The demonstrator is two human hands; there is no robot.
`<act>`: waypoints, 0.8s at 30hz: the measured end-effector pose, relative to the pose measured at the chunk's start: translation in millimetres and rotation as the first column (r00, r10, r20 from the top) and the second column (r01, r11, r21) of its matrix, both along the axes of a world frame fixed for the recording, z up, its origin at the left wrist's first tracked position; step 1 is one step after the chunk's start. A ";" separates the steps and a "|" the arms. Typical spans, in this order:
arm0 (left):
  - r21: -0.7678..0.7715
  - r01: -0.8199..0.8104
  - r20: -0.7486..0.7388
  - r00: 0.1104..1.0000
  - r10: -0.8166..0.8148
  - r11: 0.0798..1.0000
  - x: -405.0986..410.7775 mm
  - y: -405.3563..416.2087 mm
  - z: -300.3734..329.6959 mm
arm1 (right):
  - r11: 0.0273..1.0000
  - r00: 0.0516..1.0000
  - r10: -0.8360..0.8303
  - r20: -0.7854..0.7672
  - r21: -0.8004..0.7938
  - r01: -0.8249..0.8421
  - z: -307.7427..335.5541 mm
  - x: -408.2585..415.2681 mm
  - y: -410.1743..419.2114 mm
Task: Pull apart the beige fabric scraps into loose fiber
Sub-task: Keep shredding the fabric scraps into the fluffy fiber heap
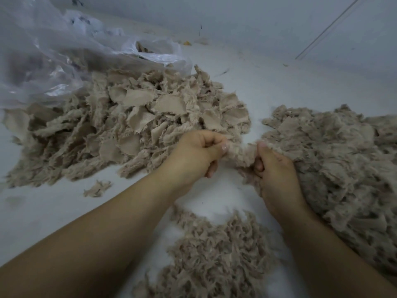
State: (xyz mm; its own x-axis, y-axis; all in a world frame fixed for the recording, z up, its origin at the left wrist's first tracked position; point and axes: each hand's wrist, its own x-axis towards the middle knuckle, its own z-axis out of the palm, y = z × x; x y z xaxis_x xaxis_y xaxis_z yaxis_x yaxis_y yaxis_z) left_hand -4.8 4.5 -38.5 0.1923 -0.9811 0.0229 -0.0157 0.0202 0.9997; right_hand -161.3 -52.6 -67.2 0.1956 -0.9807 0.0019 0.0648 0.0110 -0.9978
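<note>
A beige fabric scrap (240, 152) stretches between my two hands at the centre of the view. My left hand (197, 153) pinches its left end with curled fingers and thumb. My right hand (275, 171) grips its right end in a fist. To the left lies a big pile of beige fabric scraps (133, 123) with frayed edges. A heap of loose fiber (339, 160) spreads on the right, touching my right hand. A smaller fluffy pile of fiber (217, 257) lies under my forearms near the bottom.
A crumpled clear plastic bag (53, 54) lies at the back left, partly over the scrap pile. One stray scrap (96, 188) sits alone on the white surface (53, 216). A white wall (257, 16) rises behind, with a thin rod (328, 27) leaning at the right.
</note>
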 end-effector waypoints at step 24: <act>0.057 0.004 -0.269 0.963 0.012 0.998 -4.6 -2.7 -10.6 | 0.972 0.974 0.224 -0.005 -0.075 -0.224 -10.2 -4.5 -3.0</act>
State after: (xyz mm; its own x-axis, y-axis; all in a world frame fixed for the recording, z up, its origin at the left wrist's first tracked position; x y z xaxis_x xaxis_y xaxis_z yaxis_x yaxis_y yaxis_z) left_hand -9.4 1.8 -49.0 0.1874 -0.9785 -0.0860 0.2543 -0.0362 0.9665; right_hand -165.8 -55.6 -77.5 0.4104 -0.9089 0.0747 0.0732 -0.0489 -0.9961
